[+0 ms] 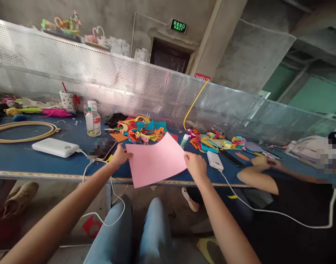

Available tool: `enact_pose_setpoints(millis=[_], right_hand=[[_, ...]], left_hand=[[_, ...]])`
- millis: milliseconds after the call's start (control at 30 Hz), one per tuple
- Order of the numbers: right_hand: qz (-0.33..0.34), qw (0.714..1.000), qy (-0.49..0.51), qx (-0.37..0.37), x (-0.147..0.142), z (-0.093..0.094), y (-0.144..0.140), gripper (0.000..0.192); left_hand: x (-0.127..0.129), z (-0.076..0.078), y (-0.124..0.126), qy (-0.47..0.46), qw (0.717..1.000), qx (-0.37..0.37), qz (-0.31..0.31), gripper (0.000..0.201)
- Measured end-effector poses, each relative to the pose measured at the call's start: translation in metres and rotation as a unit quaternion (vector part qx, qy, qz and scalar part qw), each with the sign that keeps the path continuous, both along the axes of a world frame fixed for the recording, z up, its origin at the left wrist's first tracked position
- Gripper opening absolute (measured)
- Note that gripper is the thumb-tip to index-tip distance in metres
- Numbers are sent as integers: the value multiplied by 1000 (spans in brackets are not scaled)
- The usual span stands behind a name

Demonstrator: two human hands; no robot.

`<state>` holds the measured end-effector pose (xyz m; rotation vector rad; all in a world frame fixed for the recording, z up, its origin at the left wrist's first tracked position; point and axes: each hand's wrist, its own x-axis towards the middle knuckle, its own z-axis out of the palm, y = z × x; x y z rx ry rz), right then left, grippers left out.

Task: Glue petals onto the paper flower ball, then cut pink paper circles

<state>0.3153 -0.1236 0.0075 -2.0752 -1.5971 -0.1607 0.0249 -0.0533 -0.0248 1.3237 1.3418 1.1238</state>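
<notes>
Pink paper sheet [156,160] held over blue worktop [46,161] edge, left hand [119,156] pinching left edge, right hand [195,165] pinching right edge; scrap pile [138,131] just behind, glue stick [184,140], apparently, near.

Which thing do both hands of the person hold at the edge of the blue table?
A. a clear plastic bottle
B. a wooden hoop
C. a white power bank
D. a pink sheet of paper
D: the left hand grips the left edge and the right hand the right edge of the pink sheet of paper, while the power bank, hoop and bottle lie untouched on the table.
</notes>
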Motion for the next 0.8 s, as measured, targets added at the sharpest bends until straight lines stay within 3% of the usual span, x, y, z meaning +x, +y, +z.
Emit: enact_pose_setpoints(millis=[100, 233, 433, 633, 800], right_hand=[[0, 998, -68, 17, -23, -2, -5, 27], [72, 988, -126, 48, -58, -10, -11, 30], [228, 957, -171, 61, -112, -45, -17, 22], [285, 942, -170, 51, -129, -58, -16, 16], [312, 937, -156, 27, -136, -66, -24, 20]], left_hand=[[7, -13, -1, 42, 998, 40, -2, 34], [4, -26, -4, 135, 983, 120, -16, 35], [-12, -36, -10, 326, 920, 214, -28, 31], [-8, -42, -12, 415, 870, 263, -40, 35], [-3, -38, -18, 443, 841, 288, -114, 31]])
